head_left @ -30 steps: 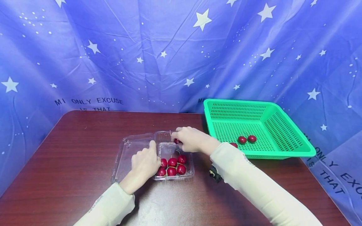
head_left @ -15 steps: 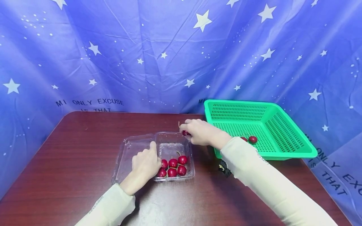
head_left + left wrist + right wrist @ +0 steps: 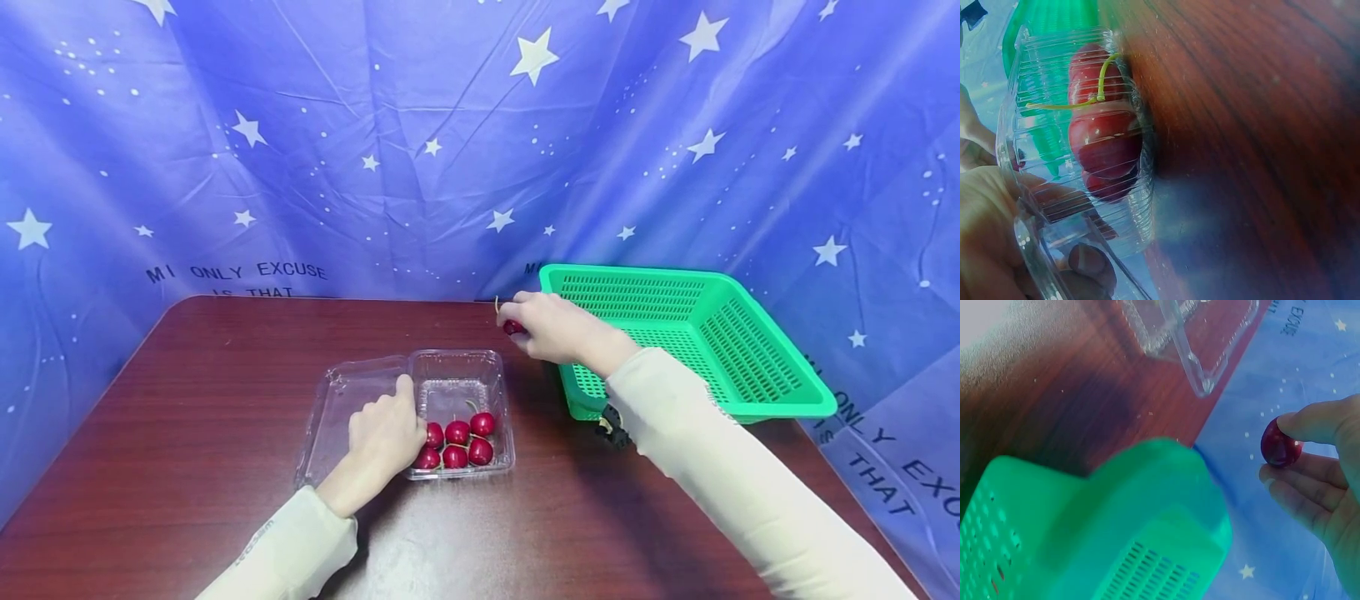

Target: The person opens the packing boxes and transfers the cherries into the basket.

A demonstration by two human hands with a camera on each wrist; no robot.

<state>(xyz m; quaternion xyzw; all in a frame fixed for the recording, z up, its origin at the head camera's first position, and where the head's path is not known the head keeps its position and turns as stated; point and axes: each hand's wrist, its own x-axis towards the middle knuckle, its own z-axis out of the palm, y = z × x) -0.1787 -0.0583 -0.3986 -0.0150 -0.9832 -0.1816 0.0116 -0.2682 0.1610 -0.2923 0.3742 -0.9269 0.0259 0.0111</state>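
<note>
My right hand (image 3: pixel 555 325) pinches a dark red cherry (image 3: pixel 1280 444) between thumb and fingertips, its stem pointing up, above the table by the left end of the green basket (image 3: pixel 1160 481). My left hand (image 3: pixel 382 437) grips the hinge side of a clear plastic clamshell box (image 3: pixel 506 450), fingers on both sides of its wall in the left wrist view. Two rows of cherries (image 3: pixel 457 432) lie in the near half of the box, some with green stems. The left hand partly covers the leftmost ones. The box's lid (image 3: pixel 352 392) lies opened out to the left.
The green basket stands at the right rear of the brown wooden table (image 3: pixel 225 350); my right forearm hides part of its floor. Behind the table hangs a blue curtain (image 3: pixel 420 167) with white stars.
My right hand has moved with its cherry from over the box, up and right toward the basket's left end. The left hand and the box have stayed in place.
</note>
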